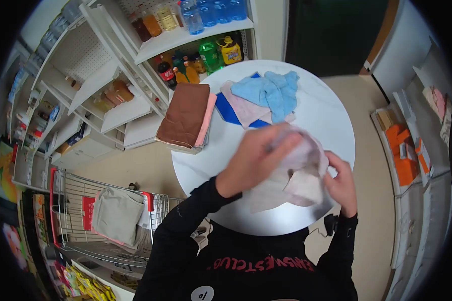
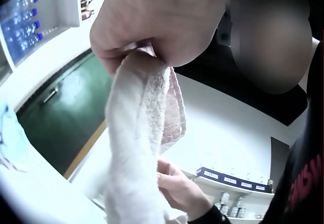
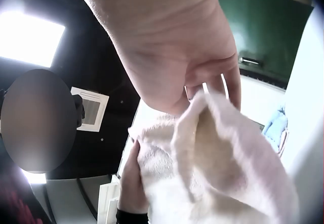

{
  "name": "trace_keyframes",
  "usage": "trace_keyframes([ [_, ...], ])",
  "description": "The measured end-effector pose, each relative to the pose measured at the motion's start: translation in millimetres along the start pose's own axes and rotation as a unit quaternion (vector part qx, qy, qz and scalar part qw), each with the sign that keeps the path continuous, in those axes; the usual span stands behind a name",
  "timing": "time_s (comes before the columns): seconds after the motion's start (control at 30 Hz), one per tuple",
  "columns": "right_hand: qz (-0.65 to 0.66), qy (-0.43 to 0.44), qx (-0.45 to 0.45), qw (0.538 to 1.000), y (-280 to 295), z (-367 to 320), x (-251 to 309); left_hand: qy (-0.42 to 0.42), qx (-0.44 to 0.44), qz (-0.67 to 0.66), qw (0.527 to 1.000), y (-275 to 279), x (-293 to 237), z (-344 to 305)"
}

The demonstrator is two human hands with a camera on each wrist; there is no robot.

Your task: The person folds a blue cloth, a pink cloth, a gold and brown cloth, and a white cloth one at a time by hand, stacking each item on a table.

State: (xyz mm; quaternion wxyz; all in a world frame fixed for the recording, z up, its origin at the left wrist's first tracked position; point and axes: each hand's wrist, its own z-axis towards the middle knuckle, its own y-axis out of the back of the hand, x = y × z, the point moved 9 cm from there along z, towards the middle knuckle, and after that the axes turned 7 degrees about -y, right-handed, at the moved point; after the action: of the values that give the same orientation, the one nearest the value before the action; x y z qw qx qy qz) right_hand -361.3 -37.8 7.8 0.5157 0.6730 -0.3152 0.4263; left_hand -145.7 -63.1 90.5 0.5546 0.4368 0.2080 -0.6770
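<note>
A pale pinkish-white towel [image 1: 306, 188] hangs bunched between my two hands, over the near part of the round white table [image 1: 331, 115]. My left hand [image 1: 251, 160] pinches its upper edge; the left wrist view shows the cloth [image 2: 134, 148] dropping in a long fold below the thumb and fingers. On the other side, my right hand [image 1: 342, 183] grips the towel's right edge. In the right wrist view the towel [image 3: 233, 153] bulges into a loose fold under the right fingers. Further back lie a crumpled light blue towel [image 1: 281, 93] and a pale pink cloth [image 1: 243, 105].
A flat dark blue item [image 1: 227, 111] lies under those cloths. At the table's left edge sits a folded stack with a brown cloth [image 1: 186, 113] on top. A shopping cart [image 1: 68, 200] holding folded grey-green fabric [image 1: 116, 213] stands left. Shelves with bottles [image 1: 206, 17] line the back.
</note>
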Motion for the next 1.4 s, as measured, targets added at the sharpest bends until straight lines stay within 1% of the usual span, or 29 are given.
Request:
trace_keyframes([
  [0.03,0.005,-0.048,0.019,0.999,1.3,-2.1,-9.4,0.023,-0.073,0.031,0.997,21.2,2.8,-4.1],
  [0.07,0.020,-0.063,0.009,0.998,1.4,-2.9,-9.5,0.053,-0.084,0.017,0.995,33.7,12.6,-7.2],
  [0.1,0.087,-0.047,-0.037,0.994,6.8,-2.0,-2.0,0.084,-0.095,0.003,0.992,41.3,22.0,-12.1],
  [0.13,0.146,-0.025,-0.084,0.985,12.1,-1.6,5.4,0.089,-0.080,-0.001,0.993,37.0,22.6,-13.7],
  [0.17,0.152,-0.031,-0.094,0.983,4.1,-1.3,8.7,0.091,-0.090,-0.001,0.992,37.1,22.4,-14.2],
  [0.2,0.144,0.060,-0.147,0.977,1.1,-4.9,29.9,0.092,-0.099,0.001,0.991,37.4,21.4,-15.0],
  [0.27,0.132,0.149,-0.204,0.958,-10.7,-13.1,57.8,0.092,-0.103,0.002,0.990,32.8,20.0,-13.6],
  [0.3,0.040,0.176,-0.185,0.966,-27.9,-14.6,73.6,0.091,-0.093,-0.014,0.991,26.6,18.7,-12.0],
  [0.37,-0.051,0.194,-0.165,0.966,-41.2,-19.6,75.6,0.092,-0.074,-0.046,0.992,14.8,15.5,-13.7],
  [0.43,-0.096,0.117,-0.112,0.982,-43.1,-0.3,41.9,0.067,-0.080,-0.030,0.994,18.9,1.1,-18.1],
  [0.5,-0.116,0.081,-0.085,0.986,-39.3,2.1,24.9,0.020,-0.098,0.004,0.995,31.2,-18.3,-25.4],
  [0.6,-0.089,0.142,-0.233,0.958,-4.0,-28.2,31.4,0.058,-0.136,0.038,0.988,54.2,-7.1,-41.6],
  [0.67,-0.038,0.152,-0.216,0.964,-27.5,-36.5,53.5,0.073,-0.150,0.054,0.984,52.9,-4.9,-43.3],
  [0.73,0.036,0.163,-0.183,0.969,-48.9,-42.5,68.5,0.109,0.031,0.084,0.990,3.2,-1.9,-41.0],
  [0.77,0.061,0.166,-0.173,0.969,-52.6,-43.9,69.5,0.110,0.034,0.083,0.990,-2.0,-8.0,-39.0],
  [0.83,0.047,0.121,-0.113,0.985,-56.7,-32.4,50.7,0.108,0.197,0.083,0.971,-34.1,-19.1,-39.4],
  [0.87,0.038,0.102,-0.082,0.991,-57.2,-27.0,41.6,0.106,0.198,0.086,0.971,-31.3,-20.0,-39.5],
  [0.97,-0.028,0.121,-0.117,0.985,-33.4,-33.5,16.5,0.090,0.081,0.010,0.993,6.4,-27.3,-45.9],
  [1.0,-0.062,0.128,-0.134,0.981,-24.4,-36.5,9.9,0.090,0.079,0.011,0.993,14.8,-25.3,-48.2],
  [1.03,-0.063,0.128,-0.134,0.981,-15.3,-39.8,7.2,0.080,0.076,0.057,0.992,26.4,-22.8,-49.8],
  [1.1,-0.087,0.032,-0.142,0.985,7.1,-42.8,-7.6,0.069,0.071,0.103,0.990,44.6,-5.6,-52.3],
  [1.17,-0.104,0.047,-0.170,0.979,33.2,-31.5,-12.8,0.021,-0.026,0.239,0.970,77.3,10.8,-44.8],
  [1.2,-0.121,0.060,-0.199,0.971,45.2,-27.8,-11.1,0.026,-0.025,0.238,0.971,78.2,13.7,-39.6],
  [1.23,-0.121,0.060,-0.199,0.971,49.9,-23.5,-2.9,0.018,-0.059,0.225,0.972,84.1,13.5,-31.2],
  [1.27,-0.106,0.099,-0.243,0.959,62.3,-23.5,19.5,0.007,-0.093,0.211,0.973,90.2,11.3,-23.3],
  [1.3,-0.090,0.137,-0.284,0.945,74.8,-27.6,38.0,0.005,-0.092,0.211,0.973,91.5,5.7,-17.7],
  [1.33,-0.090,0.136,-0.282,0.945,81.6,-28.0,45.3,-0.033,-0.133,0.193,0.972,98.6,-12.0,-14.3],
  [1.37,-0.092,0.227,-0.307,0.920,87.7,-39.2,66.0,-0.069,-0.173,0.175,0.967,107.1,-28.4,-13.5],
  [1.4,-0.091,0.314,-0.326,0.887,90.2,-53.0,82.8,-0.060,-0.174,0.177,0.967,112.5,-36.1,-11.5],
])
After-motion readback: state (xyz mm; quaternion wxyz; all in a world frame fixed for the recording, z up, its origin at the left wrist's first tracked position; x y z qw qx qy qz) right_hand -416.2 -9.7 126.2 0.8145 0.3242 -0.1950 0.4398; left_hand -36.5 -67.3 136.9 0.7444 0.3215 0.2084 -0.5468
